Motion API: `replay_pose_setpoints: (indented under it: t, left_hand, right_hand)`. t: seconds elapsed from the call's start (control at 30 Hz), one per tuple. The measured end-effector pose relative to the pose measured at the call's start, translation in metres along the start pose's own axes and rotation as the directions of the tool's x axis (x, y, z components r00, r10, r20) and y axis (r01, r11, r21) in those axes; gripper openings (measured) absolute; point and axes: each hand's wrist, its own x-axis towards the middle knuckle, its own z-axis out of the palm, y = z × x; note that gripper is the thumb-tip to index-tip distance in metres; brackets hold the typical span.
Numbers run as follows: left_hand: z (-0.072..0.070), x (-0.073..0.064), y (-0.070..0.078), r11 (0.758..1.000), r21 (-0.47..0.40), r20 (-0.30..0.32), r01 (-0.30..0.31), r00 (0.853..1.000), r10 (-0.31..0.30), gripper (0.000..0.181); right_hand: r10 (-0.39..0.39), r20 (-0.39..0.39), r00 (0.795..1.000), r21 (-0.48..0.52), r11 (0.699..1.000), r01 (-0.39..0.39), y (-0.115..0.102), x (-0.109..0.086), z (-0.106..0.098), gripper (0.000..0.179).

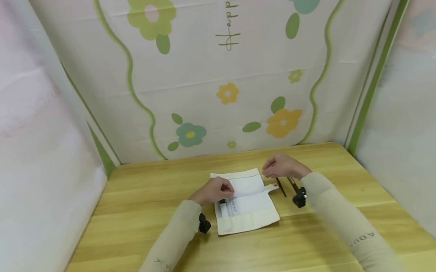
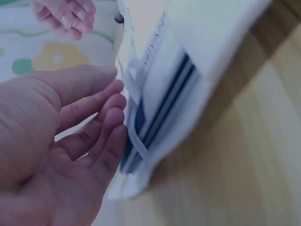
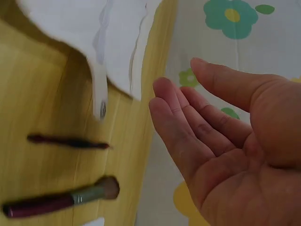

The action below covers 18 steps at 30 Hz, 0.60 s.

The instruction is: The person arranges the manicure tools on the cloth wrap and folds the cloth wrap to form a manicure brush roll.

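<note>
A white fabric brush roll [image 1: 251,204] lies unfolded on the table, with small lettering and a strap [image 3: 99,92] ending in a metal snap. My left hand [image 1: 213,190] is over its left side, thumb and fingertips close together beside a fabric edge, nothing visible between them. Below those fingers, dark, light-striped slim items [image 2: 171,101] sit in the roll's pocket. My right hand [image 1: 283,165] hovers past the roll's right edge, fingers loosely bent and holding nothing. Near it lie a makeup brush [image 3: 61,200] with a dark red handle and a thin dark brush [image 3: 70,141].
The wooden table [image 1: 158,179] ends at a floral cloth backdrop [image 1: 193,66], with pale cloth walls on both sides. A black wrist camera [image 1: 300,198] hangs under the right wrist, another [image 1: 204,224] under the left.
</note>
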Motion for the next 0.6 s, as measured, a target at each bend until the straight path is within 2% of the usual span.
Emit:
replay_pose_setpoints:
  t: [0.17, 0.27, 0.37, 0.5, 0.6]
  left_hand:
    - [0.007, 0.016, 0.011, 0.991, 0.128, 0.007, -0.048, 0.999, 0.047, 0.011]
    - [0.013, 0.024, 0.017, 0.980, 0.189, 0.021, -0.059, 0.998, 0.056, 0.011]
    - [0.018, 0.029, 0.020, 0.972, 0.231, 0.030, -0.029, 0.999, 0.023, 0.010]
    - [0.022, 0.030, 0.019, 0.968, 0.247, 0.026, 0.031, 0.999, -0.038, 0.013]
    - [0.022, 0.030, 0.019, 0.971, 0.238, 0.025, 0.026, 0.999, -0.033, 0.014]
  right_hand:
    - [0.005, -0.061, 0.998, -0.187, 0.982, -0.017, 0.021, -0.024, -0.030, 0.036]
    - [-0.005, -0.077, 0.997, -0.252, 0.968, -0.014, 0.034, -0.035, -0.042, 0.040]
    - [-0.019, -0.088, 0.996, -0.275, 0.962, -0.006, 0.048, -0.043, -0.050, 0.040]
    - [-0.023, -0.136, 0.990, -0.274, 0.962, -0.016, 0.069, -0.052, -0.055, 0.033]
    - [-0.005, -0.188, 0.982, -0.276, 0.960, -0.048, 0.086, -0.058, -0.053, 0.030]
